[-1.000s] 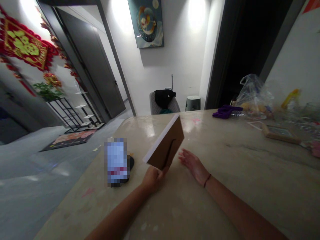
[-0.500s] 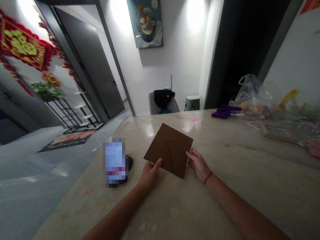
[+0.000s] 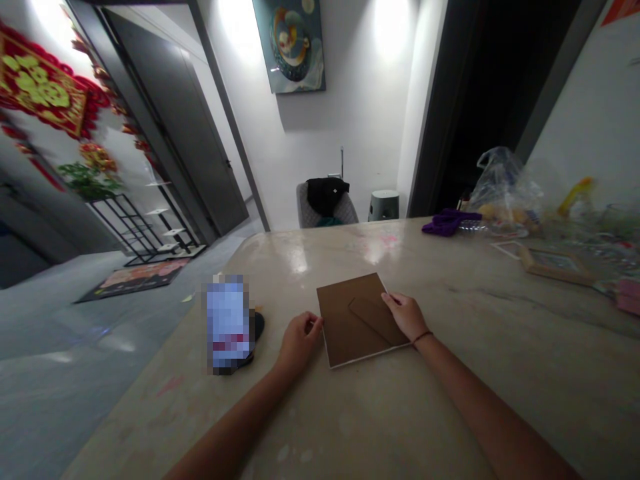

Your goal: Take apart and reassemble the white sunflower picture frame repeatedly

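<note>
A square brown picture frame back, thin and pale along its edges, lies turned up toward me just over or on the marble table. An outlined stand flap is folded flat against it. With thumb on top, my right hand grips its right edge; the fingers underneath are hidden. At the opposite edge is my left hand, fingers curled, the tips by the frame's left side and seemingly touching it. No part of the frame shows inside that hand. Left of it, a blurred-out phone-like object stands on the table.
The marble table stretches around my hands. A wooden photo frame, purple cloth and clear plastic bag are at the right. Beyond the far edge stand a grey chair and a stool.
The frame back has turned and come lower and nearer, with a straight edge now facing me. My left hand has let go of its lower-left corner; the right has shifted over its right edge.
</note>
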The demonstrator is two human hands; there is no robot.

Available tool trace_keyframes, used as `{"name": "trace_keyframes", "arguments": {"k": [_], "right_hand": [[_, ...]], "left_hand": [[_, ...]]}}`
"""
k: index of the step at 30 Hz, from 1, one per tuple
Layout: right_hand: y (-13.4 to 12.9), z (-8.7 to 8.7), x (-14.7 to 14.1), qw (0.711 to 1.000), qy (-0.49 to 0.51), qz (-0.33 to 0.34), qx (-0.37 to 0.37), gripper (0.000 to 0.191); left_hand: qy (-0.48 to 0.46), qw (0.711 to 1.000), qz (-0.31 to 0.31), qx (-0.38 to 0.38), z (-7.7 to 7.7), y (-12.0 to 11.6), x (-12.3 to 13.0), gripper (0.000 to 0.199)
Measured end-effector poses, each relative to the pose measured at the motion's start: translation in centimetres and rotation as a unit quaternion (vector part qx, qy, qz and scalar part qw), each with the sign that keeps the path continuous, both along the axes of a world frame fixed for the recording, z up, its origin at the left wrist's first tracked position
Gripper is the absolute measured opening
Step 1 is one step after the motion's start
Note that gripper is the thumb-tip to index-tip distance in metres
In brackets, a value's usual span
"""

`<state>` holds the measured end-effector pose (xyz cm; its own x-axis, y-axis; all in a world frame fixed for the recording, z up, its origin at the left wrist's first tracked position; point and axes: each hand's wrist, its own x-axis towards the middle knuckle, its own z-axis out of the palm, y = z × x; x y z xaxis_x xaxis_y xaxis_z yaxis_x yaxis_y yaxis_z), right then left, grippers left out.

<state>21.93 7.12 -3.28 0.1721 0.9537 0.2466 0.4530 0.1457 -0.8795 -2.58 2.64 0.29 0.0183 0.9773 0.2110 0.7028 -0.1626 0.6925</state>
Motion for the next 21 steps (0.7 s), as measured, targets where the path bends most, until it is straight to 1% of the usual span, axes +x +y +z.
{"name": "trace_keyframes", "arguments": {"k": [3,6,8,10,12,14,17,19,21], "right_hand": [[-0.1,0.4,-0.5,0.997,-0.069,-0.022,-0.008,0.036],[-0.4,0.7,-1.0,0.987,-0.154,-0.032,-0.025,0.035],[-0.8,1.1,-1.2,0.973,-0.227,-0.037,-0.016,0.034],[-1.3,1.6,-1.5,0.951,-0.305,-0.049,0.013,0.031],[-2.0,2.2,-1.9,0.929,-0.361,-0.063,0.048,0.035],[-2.8,2.8,-2.6,0.918,-0.387,-0.052,0.076,0.042],[-3.7,3.0,-4.0,0.914,-0.396,0.012,0.089,0.051],[-3.9,2.7,-4.8,0.918,-0.388,0.035,0.073,0.050],[-3.8,2.1,-5.2,0.924,-0.375,0.039,0.058,0.044]], "left_hand": [[0.086,0.996,-0.007,0.031,0.0,-0.1,0.0,0.029],[0.129,0.990,-0.016,0.053,0.1,-0.2,0.0,0.027],[0.151,0.987,-0.014,0.060,0.1,-0.3,0.1,0.025],[0.176,0.982,-0.007,0.061,0.0,-0.3,0.2,0.023],[0.205,0.977,-0.002,0.056,-0.1,-0.4,0.3,0.023],[0.229,0.972,0.002,0.049,-0.1,-0.5,0.4,0.024],[0.253,0.966,0.007,0.043,0.0,-0.6,0.6,0.027],[0.268,0.963,0.009,0.038,0.1,-0.7,0.6,0.029],[0.281,0.959,0.018,0.033,0.2,-0.7,0.7,0.031]]}}
